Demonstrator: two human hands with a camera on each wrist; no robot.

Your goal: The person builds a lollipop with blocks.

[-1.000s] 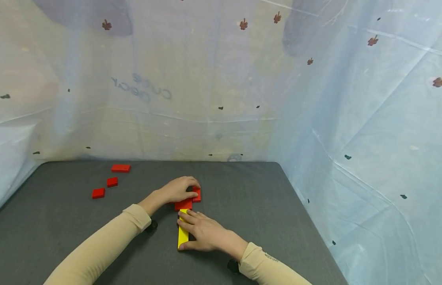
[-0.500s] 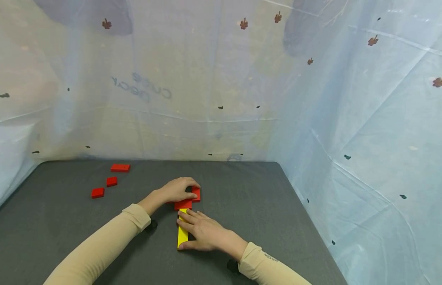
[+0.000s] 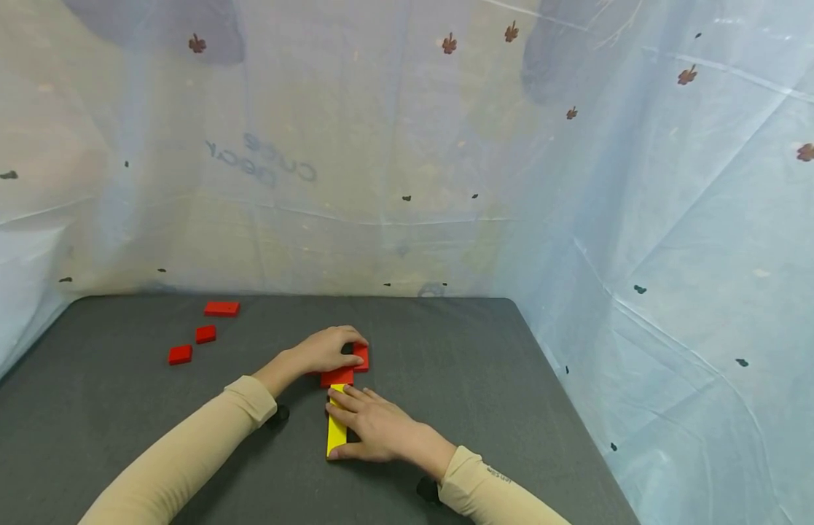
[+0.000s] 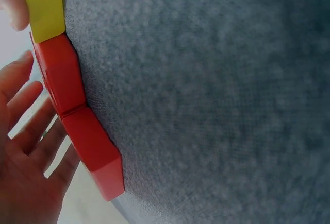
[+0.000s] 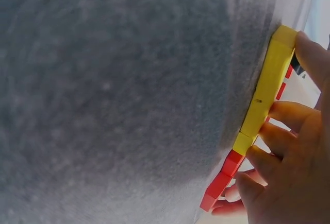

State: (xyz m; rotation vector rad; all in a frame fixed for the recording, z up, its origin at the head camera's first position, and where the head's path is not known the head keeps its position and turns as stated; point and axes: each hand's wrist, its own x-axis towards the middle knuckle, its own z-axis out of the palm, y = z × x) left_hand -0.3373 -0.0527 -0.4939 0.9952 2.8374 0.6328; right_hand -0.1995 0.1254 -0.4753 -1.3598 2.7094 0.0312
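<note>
My left hand point(image 3: 326, 350) arches over red blocks at the middle of the table. Its thumb and fingers curve around the right-hand red block point(image 3: 361, 356). Another red block point(image 3: 337, 376) lies beside it, partly under the hand. Against this one's near side stands a long yellow block point(image 3: 337, 430). My right hand point(image 3: 380, 429) lies across the yellow block with fingers spread, thumb at the near end and fingertips toward the far end. In the right wrist view, fingertips touch the yellow block point(image 5: 268, 85) along its side. The left wrist view shows two red faces point(image 4: 62, 74) in line with the yellow.
Three loose red blocks lie at the back left: a longer one point(image 3: 221, 309) and two short ones, the middle one point(image 3: 205, 335) and the nearest one point(image 3: 180, 355). The dark grey table point(image 3: 459, 379) ends at a hanging translucent sheet point(image 3: 354, 146) behind and to the right.
</note>
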